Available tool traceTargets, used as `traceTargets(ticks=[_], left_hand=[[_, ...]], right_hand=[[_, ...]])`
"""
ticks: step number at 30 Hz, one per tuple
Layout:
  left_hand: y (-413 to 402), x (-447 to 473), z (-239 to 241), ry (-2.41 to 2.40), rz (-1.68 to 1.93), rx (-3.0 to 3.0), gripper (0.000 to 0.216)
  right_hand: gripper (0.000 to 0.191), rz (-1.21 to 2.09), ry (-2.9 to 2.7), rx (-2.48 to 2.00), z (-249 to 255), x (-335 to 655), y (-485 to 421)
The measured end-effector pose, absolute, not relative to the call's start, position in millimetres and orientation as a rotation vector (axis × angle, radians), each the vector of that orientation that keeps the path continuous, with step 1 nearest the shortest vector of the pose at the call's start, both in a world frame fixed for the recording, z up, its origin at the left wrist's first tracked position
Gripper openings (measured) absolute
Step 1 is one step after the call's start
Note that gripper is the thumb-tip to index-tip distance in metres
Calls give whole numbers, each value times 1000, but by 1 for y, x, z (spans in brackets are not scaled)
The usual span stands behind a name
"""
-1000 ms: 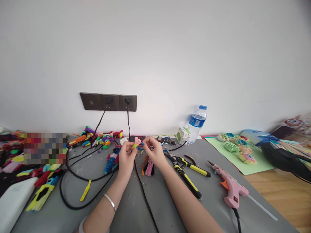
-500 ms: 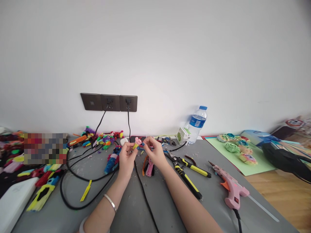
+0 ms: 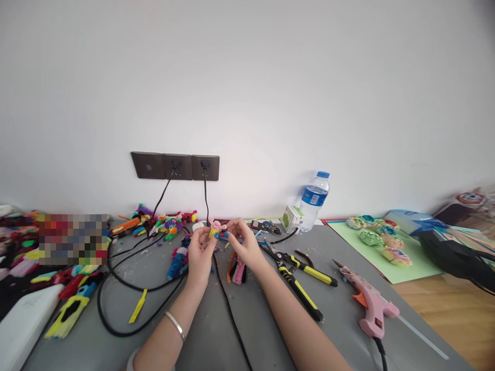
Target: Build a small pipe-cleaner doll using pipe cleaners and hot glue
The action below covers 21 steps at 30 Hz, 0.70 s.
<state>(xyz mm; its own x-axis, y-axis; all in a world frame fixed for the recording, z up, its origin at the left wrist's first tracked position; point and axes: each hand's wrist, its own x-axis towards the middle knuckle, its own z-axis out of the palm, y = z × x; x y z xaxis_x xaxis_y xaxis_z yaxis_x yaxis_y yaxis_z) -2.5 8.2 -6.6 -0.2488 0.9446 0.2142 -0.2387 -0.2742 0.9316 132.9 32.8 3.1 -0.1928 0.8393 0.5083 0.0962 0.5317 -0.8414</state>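
Note:
A small pink and yellow pipe-cleaner figure [image 3: 217, 225] is held up over the middle of the desk. My left hand [image 3: 201, 252] pinches its yellow lower part between thumb and fingers. At its right side my right hand [image 3: 244, 245] is closed too, thumb and fingertips on the pink part. The fingers hide some of the figure. Just below my right hand lies a bundle of pink, orange and black pipe cleaners [image 3: 238, 272]. Blue pipe cleaners [image 3: 178, 263] lie left of my left hand.
Yellow-and-black pliers [image 3: 299, 291] and a pink glue gun [image 3: 373, 304] lie to the right. A water bottle [image 3: 314, 201] and small box [image 3: 292, 219] stand by the wall. A black cable [image 3: 116, 332] loops at left, near heaped pipe cleaners [image 3: 73, 309]. Green paper [image 3: 410, 273] bears ribbon flowers.
The pink and yellow figure has turned slightly and shifted a little left, showing more of its pink top. My right hand's fingers have moved closer against it. The view has tilted slightly up.

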Motion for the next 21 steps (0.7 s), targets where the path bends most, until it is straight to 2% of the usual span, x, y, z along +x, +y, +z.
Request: traceTargets(ticks=[12,17,21], left_hand=[[1,-5,-4,852,1660,864,33],[-3,-8,-1,943,1614,1141,25],[-4,-32,27,1091,1368,1619,23]], right_hand=[[25,1346,-1493,-605,-2,116,30],[25,1342,-1458,-577,1,118,30],[28,1252,-1405,-614,0,122,35]])
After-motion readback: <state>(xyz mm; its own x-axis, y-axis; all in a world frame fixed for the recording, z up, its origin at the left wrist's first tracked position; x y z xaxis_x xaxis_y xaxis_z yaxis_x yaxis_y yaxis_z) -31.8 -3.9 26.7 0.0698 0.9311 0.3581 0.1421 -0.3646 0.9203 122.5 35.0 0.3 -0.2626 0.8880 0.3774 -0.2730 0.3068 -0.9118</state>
